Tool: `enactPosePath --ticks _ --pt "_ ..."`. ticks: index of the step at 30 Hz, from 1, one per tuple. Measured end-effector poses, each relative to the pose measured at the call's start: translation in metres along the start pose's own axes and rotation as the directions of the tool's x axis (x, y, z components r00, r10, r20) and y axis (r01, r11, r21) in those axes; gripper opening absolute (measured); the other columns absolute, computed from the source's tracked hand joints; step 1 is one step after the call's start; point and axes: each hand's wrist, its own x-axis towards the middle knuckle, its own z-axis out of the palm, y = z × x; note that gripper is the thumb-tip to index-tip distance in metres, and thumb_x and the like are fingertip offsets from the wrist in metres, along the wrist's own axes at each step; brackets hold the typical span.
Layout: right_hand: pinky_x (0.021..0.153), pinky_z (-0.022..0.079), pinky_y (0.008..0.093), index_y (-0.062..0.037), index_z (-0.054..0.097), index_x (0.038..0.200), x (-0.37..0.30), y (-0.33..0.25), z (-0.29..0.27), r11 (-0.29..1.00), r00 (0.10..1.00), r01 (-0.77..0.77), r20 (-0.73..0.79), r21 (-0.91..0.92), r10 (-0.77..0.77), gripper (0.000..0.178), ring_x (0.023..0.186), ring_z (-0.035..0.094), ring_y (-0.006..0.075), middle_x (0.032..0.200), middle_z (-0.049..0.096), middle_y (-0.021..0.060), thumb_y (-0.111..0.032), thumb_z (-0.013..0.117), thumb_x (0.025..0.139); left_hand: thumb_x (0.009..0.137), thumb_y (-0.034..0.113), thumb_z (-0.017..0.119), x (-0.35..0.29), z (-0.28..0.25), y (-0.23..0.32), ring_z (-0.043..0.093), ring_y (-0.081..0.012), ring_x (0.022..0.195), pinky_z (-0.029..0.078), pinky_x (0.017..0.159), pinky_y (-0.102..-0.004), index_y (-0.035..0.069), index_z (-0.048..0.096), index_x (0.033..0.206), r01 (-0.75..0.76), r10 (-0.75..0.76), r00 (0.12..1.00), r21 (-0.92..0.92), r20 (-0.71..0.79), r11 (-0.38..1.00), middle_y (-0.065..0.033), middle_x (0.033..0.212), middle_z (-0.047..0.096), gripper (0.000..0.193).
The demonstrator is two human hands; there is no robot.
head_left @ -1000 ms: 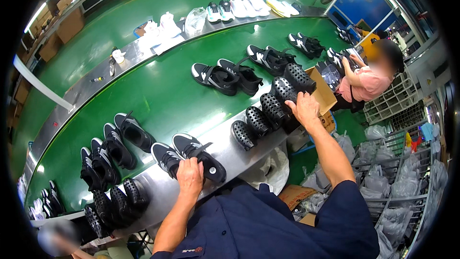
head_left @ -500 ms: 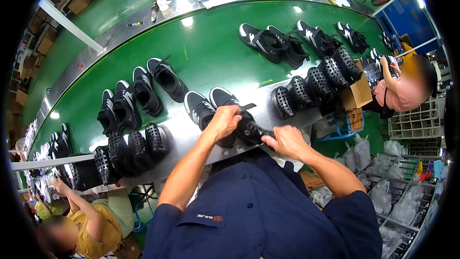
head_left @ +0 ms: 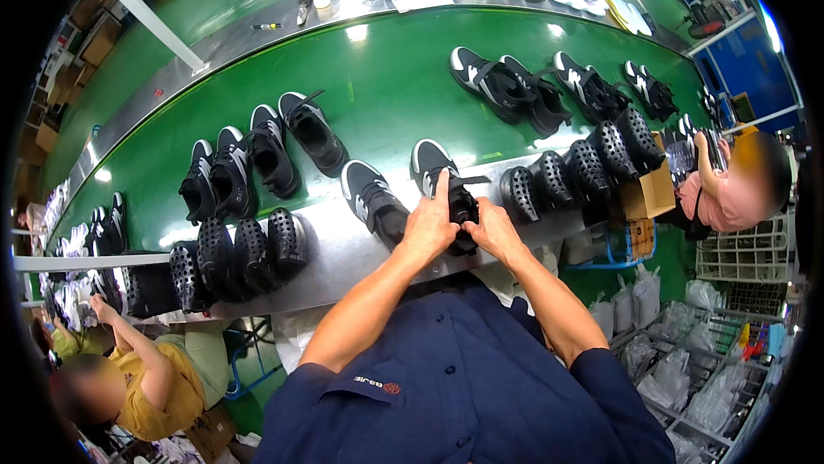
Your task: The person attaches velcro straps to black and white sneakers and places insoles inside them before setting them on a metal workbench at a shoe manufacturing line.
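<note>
A black sneaker [head_left: 432,161] with a white-edged toe and a loose strap lies on the bench edge in front of me. My left hand [head_left: 432,222] is closed on its left side, index finger stretched along the upper. On the other side, my right hand [head_left: 497,229] grips near the heel, thumb at the opening. Something black [head_left: 463,209] fills that opening between my hands; its shape is mostly hidden. Just left stands a matching sneaker [head_left: 374,199], touched by neither hand. Black perforated shoe trees [head_left: 558,181] stand in a row to the right.
More shoe trees [head_left: 251,256] stand on the metal edge [head_left: 348,256] at left. Several black sneakers [head_left: 312,133] sit on the green belt [head_left: 378,95]. Co-workers sit at left [head_left: 163,387] and right [head_left: 717,194]. A cardboard box [head_left: 648,198] is beyond the right row.
My right hand has come in closer to my left hand at the sneaker's opening. The held sneaker now stands farther from its mate. My view has shifted slightly.
</note>
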Motion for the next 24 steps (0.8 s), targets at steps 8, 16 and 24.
enactPosePath --ticks 8,16,24 --pt "0.081 0.057 0.0561 -0.0018 0.068 0.104 0.040 0.010 0.041 0.980 0.989 -0.087 -0.135 -0.180 0.063 0.029 0.086 0.072 0.0490 0.088 0.073 0.0279 -0.012 0.066 0.077 0.088 0.002 0.064 0.030 0.026 0.001 0.072 -0.0458 0.088 0.058 0.077 -0.0522 0.003 0.023 0.161 0.172 -0.166 0.975 0.030 -0.146 0.985 -0.0279 0.094 0.073 0.084" --pt "0.080 0.058 0.0574 -0.0024 0.070 0.102 0.040 0.005 0.035 0.977 0.996 0.011 -0.083 -0.211 -0.029 0.025 0.085 0.073 0.0481 0.086 0.073 0.0276 -0.013 0.062 0.080 0.087 0.041 0.079 -0.098 -0.017 -0.054 0.058 -0.0448 0.129 0.045 0.111 -0.0488 -0.008 0.041 0.151 0.514 -0.553 0.754 -0.205 -0.355 0.833 -0.0306 0.137 0.061 0.089" --pt "0.083 0.056 0.0566 0.0055 0.069 0.106 0.034 -0.003 0.022 0.958 0.990 0.129 0.095 -0.258 -0.107 0.049 0.092 0.071 0.0506 0.092 0.073 0.0309 -0.040 0.071 0.087 0.081 0.017 0.071 -0.042 -0.006 -0.094 0.059 -0.0443 0.126 0.046 0.110 -0.0469 0.003 0.039 0.157 0.194 -0.314 0.909 -0.386 -0.276 0.902 -0.0309 0.136 0.058 0.084"
